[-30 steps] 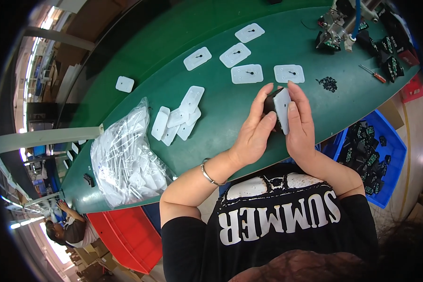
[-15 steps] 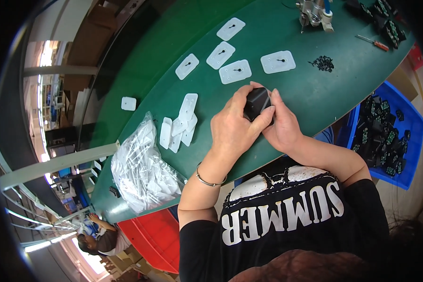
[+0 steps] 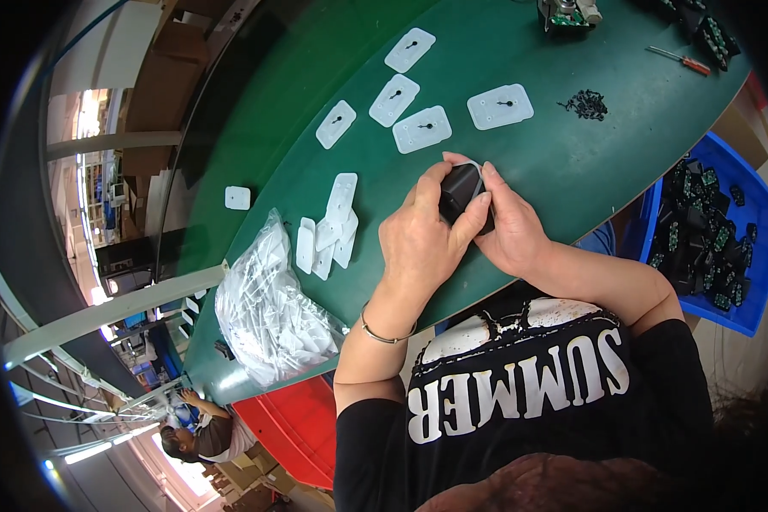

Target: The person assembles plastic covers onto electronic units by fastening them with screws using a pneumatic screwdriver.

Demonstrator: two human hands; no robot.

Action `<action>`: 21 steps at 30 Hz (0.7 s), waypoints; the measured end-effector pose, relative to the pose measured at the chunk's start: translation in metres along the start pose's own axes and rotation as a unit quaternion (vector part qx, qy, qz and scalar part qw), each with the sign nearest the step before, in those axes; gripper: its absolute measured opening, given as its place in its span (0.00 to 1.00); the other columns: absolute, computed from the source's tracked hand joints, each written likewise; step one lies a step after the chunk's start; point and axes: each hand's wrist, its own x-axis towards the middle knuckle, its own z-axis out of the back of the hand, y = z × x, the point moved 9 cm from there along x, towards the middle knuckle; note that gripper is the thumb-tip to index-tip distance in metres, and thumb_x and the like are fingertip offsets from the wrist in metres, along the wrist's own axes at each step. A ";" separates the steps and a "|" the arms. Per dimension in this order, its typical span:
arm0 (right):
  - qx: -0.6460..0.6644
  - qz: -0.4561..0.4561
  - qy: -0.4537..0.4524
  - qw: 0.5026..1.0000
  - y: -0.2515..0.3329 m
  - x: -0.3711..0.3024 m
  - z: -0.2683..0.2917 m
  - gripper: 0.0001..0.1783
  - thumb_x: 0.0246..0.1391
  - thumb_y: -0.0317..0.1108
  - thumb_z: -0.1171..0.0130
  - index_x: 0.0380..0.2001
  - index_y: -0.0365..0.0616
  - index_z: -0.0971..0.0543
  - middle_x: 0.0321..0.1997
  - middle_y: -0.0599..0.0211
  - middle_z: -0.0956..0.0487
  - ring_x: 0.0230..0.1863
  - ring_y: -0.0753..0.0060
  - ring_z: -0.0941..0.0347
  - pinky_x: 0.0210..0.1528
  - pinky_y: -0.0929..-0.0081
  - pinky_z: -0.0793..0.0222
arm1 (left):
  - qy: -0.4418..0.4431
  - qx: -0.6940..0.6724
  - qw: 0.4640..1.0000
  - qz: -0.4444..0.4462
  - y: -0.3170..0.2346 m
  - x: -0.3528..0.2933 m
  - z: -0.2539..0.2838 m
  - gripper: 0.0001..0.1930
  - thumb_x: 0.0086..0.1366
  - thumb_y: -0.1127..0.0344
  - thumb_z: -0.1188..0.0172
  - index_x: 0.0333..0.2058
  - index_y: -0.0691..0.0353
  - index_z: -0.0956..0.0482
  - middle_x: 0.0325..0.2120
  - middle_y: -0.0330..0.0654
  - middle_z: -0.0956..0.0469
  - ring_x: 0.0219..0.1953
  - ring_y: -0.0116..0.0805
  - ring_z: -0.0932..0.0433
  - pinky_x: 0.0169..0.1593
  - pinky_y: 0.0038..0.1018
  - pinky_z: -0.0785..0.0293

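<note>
My left hand (image 3: 418,229) is wrapped around a black plastic housing (image 3: 459,189), its thumb lying across the near side. From the other side my right hand (image 3: 514,224) grips the same housing, fingertips along its right edge. Both hands meet over the near part of the green table, and the palms hide the housing's underside. Beyond them, several white plates (image 3: 500,107) lie flat, each with a small black part on it. Left of my left hand is an overlapping pile of white plates (image 3: 341,203).
A clear plastic bag (image 3: 273,303) of white pieces sits at the left. Black screws (image 3: 587,105), a screwdriver (image 3: 679,60) and a metal fixture (image 3: 569,12) lie farther right. A blue bin (image 3: 753,314) holds black parts with green boards; a red bin (image 3: 292,427) stands lower left.
The housing has turned slightly in my hands, both of which keep hold of it. The view has shifted a little, and the metal fixture now shows green at its lower part.
</note>
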 end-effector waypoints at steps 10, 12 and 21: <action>-0.021 0.007 0.002 1.000 0.001 0.000 -0.001 0.26 0.64 0.48 0.72 0.58 0.45 0.42 0.50 0.66 0.36 0.52 0.73 0.39 0.57 0.73 0.43 | -0.002 0.031 0.999 -0.014 -0.004 -0.001 -0.002 0.21 0.56 0.53 0.41 0.41 0.62 0.29 0.28 0.47 0.22 0.24 0.40 0.22 0.26 0.28 0.27; -0.035 0.005 -0.002 0.999 0.000 -0.001 -0.001 0.26 0.64 0.48 0.73 0.59 0.45 0.43 0.51 0.66 0.36 0.53 0.73 0.40 0.57 0.72 0.44 | 0.002 0.027 1.000 -0.007 -0.001 0.000 -0.005 0.20 0.57 0.53 0.42 0.42 0.62 0.29 0.28 0.47 0.22 0.24 0.41 0.22 0.27 0.29 0.27; -0.295 0.067 0.053 0.952 0.006 -0.009 -0.010 0.44 0.57 0.56 0.57 0.63 0.40 0.63 0.55 0.59 0.43 0.56 0.69 0.45 0.59 0.74 0.49 | 0.025 0.009 0.998 -0.053 0.004 0.000 -0.005 0.20 0.59 0.55 0.46 0.43 0.63 0.32 0.29 0.48 0.23 0.24 0.44 0.23 0.25 0.31 0.28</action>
